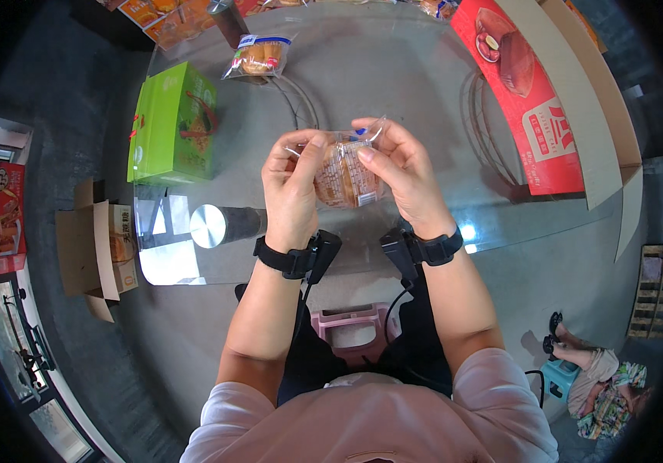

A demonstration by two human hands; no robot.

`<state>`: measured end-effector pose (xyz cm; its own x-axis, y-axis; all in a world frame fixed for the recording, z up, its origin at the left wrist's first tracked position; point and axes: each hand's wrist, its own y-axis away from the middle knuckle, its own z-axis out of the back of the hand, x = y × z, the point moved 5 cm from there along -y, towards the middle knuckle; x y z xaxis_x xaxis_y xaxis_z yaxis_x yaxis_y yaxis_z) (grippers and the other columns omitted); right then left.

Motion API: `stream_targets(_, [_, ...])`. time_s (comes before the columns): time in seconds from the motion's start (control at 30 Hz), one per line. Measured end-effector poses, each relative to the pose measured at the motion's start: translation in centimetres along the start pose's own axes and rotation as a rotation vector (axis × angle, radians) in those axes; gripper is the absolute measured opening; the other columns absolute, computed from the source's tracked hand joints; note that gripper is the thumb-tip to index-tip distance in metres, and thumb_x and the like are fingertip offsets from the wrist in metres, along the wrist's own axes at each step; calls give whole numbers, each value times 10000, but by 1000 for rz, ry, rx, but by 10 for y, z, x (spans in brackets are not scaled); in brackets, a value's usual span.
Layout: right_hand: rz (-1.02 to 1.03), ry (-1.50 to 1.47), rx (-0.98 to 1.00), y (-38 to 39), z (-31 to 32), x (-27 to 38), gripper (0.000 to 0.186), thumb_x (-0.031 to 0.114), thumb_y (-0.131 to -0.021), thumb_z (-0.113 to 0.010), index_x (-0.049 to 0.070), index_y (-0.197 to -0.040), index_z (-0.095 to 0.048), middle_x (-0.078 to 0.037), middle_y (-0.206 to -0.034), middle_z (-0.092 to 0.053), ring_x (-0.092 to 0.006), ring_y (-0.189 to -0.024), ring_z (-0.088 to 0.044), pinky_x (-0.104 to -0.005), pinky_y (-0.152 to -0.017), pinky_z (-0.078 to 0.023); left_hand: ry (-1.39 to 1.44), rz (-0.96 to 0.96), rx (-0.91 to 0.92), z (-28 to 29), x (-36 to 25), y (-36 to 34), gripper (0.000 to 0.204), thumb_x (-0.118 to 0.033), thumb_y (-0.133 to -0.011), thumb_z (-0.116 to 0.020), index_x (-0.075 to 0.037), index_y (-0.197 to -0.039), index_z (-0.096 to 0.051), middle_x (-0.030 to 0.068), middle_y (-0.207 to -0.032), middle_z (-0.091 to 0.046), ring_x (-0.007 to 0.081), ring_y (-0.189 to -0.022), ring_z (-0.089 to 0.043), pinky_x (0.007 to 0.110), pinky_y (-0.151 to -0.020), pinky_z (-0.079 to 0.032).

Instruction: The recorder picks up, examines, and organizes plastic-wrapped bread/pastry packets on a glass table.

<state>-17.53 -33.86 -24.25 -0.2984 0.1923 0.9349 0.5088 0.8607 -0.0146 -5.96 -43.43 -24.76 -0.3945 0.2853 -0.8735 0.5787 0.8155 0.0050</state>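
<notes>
Over the near part of the glass table (393, 85), I hold a clear plastic package of bread (343, 179) between both hands. My left hand (293, 181) is closed on its left upper edge, thumb on top. My right hand (407, 174) pinches the right upper corner, where the wrapper is crumpled and sticks up. Brown bread and printed lettering show through the film. Whether the wrapper is sealed or torn, I cannot tell. Farther off, a similar bread package (258, 58) with a blue top strip lies on the glass.
A green carton (173, 127) stands at the left, a large red open box (524, 100) at the right. Below the left table edge sits an open cardboard box (88, 239). A metal-topped table leg (215, 226) is near my left wrist. Another person (601, 378) sits at lower right.
</notes>
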Motion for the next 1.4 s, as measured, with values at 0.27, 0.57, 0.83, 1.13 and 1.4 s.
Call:
stream_targets(0.27, [29, -82, -110, -2, 0, -8, 36, 66, -878, -608, 39, -894, -592, -11, -916, -618, -50, -832, -546, -222, -744, -449, -18, 11, -106, 4, 9, 0, 81, -92, -928, -571, -34, -914, -626, 62, -870, -659, 119, -803, -612, 250, -748, -483])
stream_targets(0.57, [23, -150, -192, -2, 10, -14, 119, 105, -894, -624, 71, -786, -586, 22, -791, -613, -30, -739, -525, -202, -670, -423, 39, 75, -91, 1, 16, -1, 98, -54, -919, -535, -24, -901, -626, 91, -880, -666, 149, -824, -626, 286, -783, -492])
stream_targets(0.83, [55, -146, -309, 0, 18, -18, 179, 124, -907, -589, 81, -737, -557, -18, -801, -608, -88, -788, -586, -247, -726, -478, 82, 164, -72, -7, 15, 1, 157, -104, -942, -505, -1, -946, -622, 90, -910, -668, 151, -857, -616, 278, -811, -471])
stream_targets(1.13, [39, -237, -337, -4, 29, -25, 154, 117, -910, -582, 68, -765, -572, -30, -805, -612, -131, -808, -614, -268, -734, -501, 48, 291, 2, -5, 14, -3, 225, -154, -965, -469, -18, -1075, -611, 90, -1013, -657, 154, -894, -613, 286, -837, -469])
stream_targets(1.4, [-39, -261, -419, -7, 43, -17, 162, 170, -883, -631, 94, -742, -604, 36, -747, -565, -55, -701, -496, -225, -636, -399, -1181, -530, 292, -20, -20, -1, 806, 196, -674, -578, -159, -1388, -455, 143, -1481, -326, 329, -1333, -362, 422, -1061, -369])
